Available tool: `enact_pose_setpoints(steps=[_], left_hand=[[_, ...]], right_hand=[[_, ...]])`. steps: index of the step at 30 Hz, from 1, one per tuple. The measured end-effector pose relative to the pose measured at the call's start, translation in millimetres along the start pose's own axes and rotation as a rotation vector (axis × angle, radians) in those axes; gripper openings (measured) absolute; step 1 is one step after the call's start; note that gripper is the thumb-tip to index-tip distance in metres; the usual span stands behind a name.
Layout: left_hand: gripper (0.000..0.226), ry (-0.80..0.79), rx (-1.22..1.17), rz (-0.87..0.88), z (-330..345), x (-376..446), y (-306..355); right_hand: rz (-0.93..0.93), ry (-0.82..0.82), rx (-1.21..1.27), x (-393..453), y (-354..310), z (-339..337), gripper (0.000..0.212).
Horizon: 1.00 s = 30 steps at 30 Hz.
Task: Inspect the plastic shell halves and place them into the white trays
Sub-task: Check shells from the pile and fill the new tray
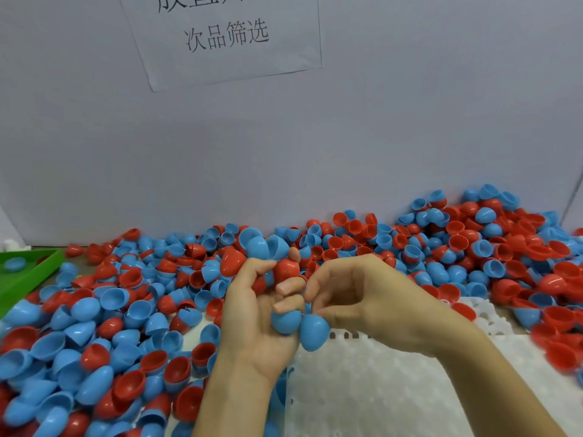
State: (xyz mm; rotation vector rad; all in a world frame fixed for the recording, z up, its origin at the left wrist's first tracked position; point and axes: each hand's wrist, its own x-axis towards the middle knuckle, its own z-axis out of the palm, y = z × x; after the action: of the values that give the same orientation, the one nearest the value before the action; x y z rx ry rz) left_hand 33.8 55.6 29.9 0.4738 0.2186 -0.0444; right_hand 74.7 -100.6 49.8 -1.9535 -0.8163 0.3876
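A big heap of red and blue plastic shell halves (pixel 126 310) covers the table from left to right. My left hand (pixel 252 316) is raised above the heap and grips several shells at once: blue ones (pixel 262 244) at the fingertips, a red one (pixel 285 269) in the middle, a blue one (pixel 285 321) near the palm. My right hand (pixel 353 294) meets it from the right and pinches a blue shell half (pixel 314 331) with thumb and fingers. A white tray (pixel 378 389) lies under both wrists, partly hidden by my arms.
A green tray (pixel 28 272) with a blue shell in it stands at the far left. A grey wall with a paper sign (pixel 227 36) closes off the back. More shells pile high at the back right (pixel 489 231).
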Motion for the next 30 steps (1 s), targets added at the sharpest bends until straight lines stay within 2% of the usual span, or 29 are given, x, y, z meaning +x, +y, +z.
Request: enact_pose_setpoints(steps=[9,15,18,24,27,30], left_hand=[[0.009,0.078,-0.097,0.024,-6,5,-1],[0.014,0.121,-0.098,0.042,-6,8,0],[0.018,0.131,-0.077,0.063,-8,8,0],[0.021,0.179,-0.039,0.204,-7,9,-3],[0.022,0.204,-0.005,0.219,-8,10,-5],[0.021,0.206,0.044,0.23,-9,10,-6]], right_hand=[[-0.084,0.1,0.038,6,4,14,0.021],[-0.116,0.024,-0.029,9,7,22,0.018],[-0.108,0.038,-0.024,9,7,21,0.016],[0.018,0.178,-0.198,-8,11,-20,0.014],[0.137,0.344,-0.241,-28,18,-54,0.018],[0.283,0.537,-0.433,-49,36,-88,0.015]])
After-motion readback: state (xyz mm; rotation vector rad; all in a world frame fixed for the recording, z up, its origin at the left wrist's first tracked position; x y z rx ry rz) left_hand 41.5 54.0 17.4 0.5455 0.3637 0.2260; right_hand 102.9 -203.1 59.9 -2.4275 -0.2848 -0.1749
